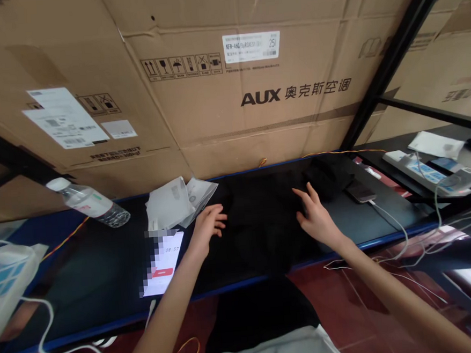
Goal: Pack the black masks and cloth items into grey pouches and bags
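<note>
A black cloth (258, 212) is spread over the middle of the dark shelf, its folds hard to make out. At its left edge is my left hand (210, 228), fingers apart and holding nothing. My right hand (314, 214) is over the cloth's right part, fingers spread, with nothing in it. Whether either hand touches the cloth is unclear. Beside my left forearm lies a phone with a lit screen (167, 264). Behind it are white plastic packets (168, 204). A darker phone (360, 191) with a white cable lies right of my right hand.
Large cardboard boxes (215, 113) stand behind the shelf (93, 278). A water bottle (92, 202) lies tilted at the left. Packaged items (8, 278) and a white cable are at the far left. Black metal posts (392, 60) and more cables are on the right.
</note>
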The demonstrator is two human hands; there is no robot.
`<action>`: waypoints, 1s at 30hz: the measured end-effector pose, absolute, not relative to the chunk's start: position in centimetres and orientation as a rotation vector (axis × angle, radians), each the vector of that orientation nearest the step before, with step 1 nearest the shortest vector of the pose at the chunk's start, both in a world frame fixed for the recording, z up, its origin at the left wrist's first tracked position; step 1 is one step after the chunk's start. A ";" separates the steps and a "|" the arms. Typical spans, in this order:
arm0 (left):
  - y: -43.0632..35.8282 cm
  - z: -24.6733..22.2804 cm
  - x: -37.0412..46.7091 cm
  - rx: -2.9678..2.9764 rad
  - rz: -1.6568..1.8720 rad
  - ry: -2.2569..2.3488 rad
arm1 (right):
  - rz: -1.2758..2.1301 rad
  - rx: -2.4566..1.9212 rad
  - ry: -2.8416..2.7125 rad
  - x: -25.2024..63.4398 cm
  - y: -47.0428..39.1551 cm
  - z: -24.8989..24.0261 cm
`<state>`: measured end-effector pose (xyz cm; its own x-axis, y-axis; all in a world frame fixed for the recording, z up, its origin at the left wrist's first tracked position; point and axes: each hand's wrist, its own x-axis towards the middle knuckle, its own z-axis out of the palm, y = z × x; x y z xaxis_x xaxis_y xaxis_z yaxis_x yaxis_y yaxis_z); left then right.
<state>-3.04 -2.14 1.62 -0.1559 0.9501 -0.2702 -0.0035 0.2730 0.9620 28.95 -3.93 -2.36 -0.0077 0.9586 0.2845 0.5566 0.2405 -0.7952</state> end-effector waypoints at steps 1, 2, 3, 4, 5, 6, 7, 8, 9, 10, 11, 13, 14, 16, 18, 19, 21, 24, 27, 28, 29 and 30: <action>-3.4 1.1 -3.0 1.008 1.085 1.539 | 0.452 -1.427 -1.742 29.0 -4.7 -2.5; -4.8 0.5 -2.8 1.097 1.036 1.590 | 0.336 -1.396 -1.822 29.0 -5.5 -2.4; -6.0 0.0 -2.5 1.184 0.957 1.620 | 0.271 -1.341 -1.926 29.0 -6.1 -2.3; -7.2 -0.5 -2.1 1.254 0.884 1.642 | 0.248 -1.276 -2.049 29.2 -6.5 -2.1; -8.1 -0.9 -1.7 1.314 0.830 1.652 | 0.261 -1.216 -2.181 29.4 -6.7 -1.9; -8.8 -1.1 -1.2 1.353 0.796 1.650 | 0.297 -1.171 -2.303 29.6 -6.8 -1.6; -9.2 -1.2 -0.7 1.364 0.787 1.632 | 0.345 -1.143 -2.410 29.9 -6.8 -1.3; -9.4 -1.0 -0.3 1.343 0.799 1.590 | 0.392 -1.136 -2.492 30.2 -6.8 -1.1; -9.4 -0.7 -0.1 1.285 0.829 1.522 | 0.429 -1.144 -2.547 30.5 -6.7 -0.9; -9.2 -0.1 0.0 1.198 0.872 1.431 | 0.451 -1.159 -2.580 30.8 -6.7 -0.7; -8.9 0.8 -0.2 1.094 0.923 1.325 | 0.457 -1.169 -2.600 30.9 -6.8 -0.5; -8.1 2.7 -1.0 0.877 1.041 1.125 | 0.424 -1.163 -2.615 30.7 -7.3 -0.2; -7.7 3.7 -1.6 0.782 1.103 1.063 | 0.393 -1.146 -2.614 30.2 -7.7 -0.2; -7.2 5.2 -2.9 0.591 1.236 1.053 | 0.321 -1.089 -2.595 28.8 -8.7 -0.3; -7.2 5.7 -3.9 0.432 1.317 1.129 | 0.257 -1.015 -2.567 26.9 -9.5 -0.5; -7.6 5.5 -4.3 0.384 1.329 1.175 | 0.245 -0.973 -2.559 25.9 -9.8 -0.6; -8.9 4.6 -5.0 0.361 1.308 1.266 | 0.304 -0.873 -2.559 24.5 -9.9 -0.5; -11.5 2.5 -5.8 0.458 1.227 1.405 | 0.494 -0.808 -2.467 23.8 -7.7 0.4; -13.2 1.3 -6.2 0.574 1.167 1.499 | 0.409 -1.107 -2.230 23.8 -2.3 1.3; -13.4 1.2 -6.1 0.593 1.168 1.509 | 0.330 -1.279 -2.181 23.6 -0.2 1.5; -13.3 1.2 -6.0 0.608 1.188 1.494 | 0.261 -1.452 -2.161 23.3 1.9 1.5; -13.1 1.2 -5.7 0.614 1.222 1.459 | 0.232 -1.614 -2.164 22.9 3.9 1.5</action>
<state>-5.70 -13.10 1.20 -0.2826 0.8729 -0.3978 -0.2388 0.3376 0.9105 22.91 3.94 1.48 -0.2310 0.9435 0.2375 0.8718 0.3091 -0.3800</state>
